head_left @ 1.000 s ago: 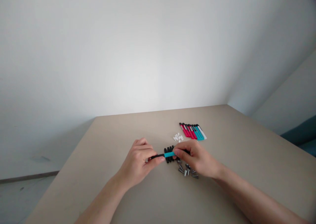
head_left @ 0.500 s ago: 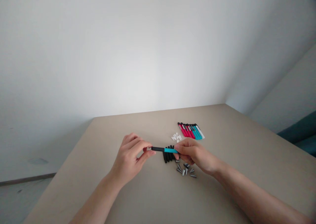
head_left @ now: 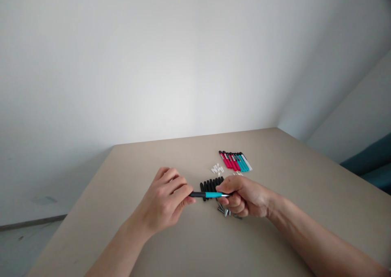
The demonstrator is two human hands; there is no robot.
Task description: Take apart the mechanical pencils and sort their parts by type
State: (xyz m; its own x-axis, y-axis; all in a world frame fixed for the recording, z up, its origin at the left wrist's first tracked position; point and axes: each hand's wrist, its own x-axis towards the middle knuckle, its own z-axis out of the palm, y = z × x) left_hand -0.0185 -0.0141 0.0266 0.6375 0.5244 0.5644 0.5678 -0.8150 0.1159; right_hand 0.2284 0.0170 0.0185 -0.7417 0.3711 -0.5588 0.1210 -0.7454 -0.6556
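Observation:
A pen with a black section and a turquoise section (head_left: pixel 213 195) is held level between my two hands above the table. My left hand (head_left: pixel 169 197) pinches its black end between thumb and fingers. At the other end, past a short silvery part, my right hand (head_left: pixel 241 195) grips it with thumb and curled fingers, and that end is mostly hidden. Just behind the pen lies a row of black tubular grips (head_left: pixel 209 185), partly covered by my right hand. Small silver metal cones (head_left: pixel 225 212) are scattered below that hand, some out of sight behind it.
Further back on the beige table (head_left: pixel 152 154) lies a row of red, turquoise and white pen barrels (head_left: pixel 235 161) with black ends. Small white plastic pieces (head_left: pixel 216 169) sit in a pile in front of them. A white wall (head_left: pixel 183 65) rises behind the table.
The turquoise section has moved slightly right and down. A silvery part now shows at its right end, where my right hand has shifted its grip. My left hand has closed further over the black end.

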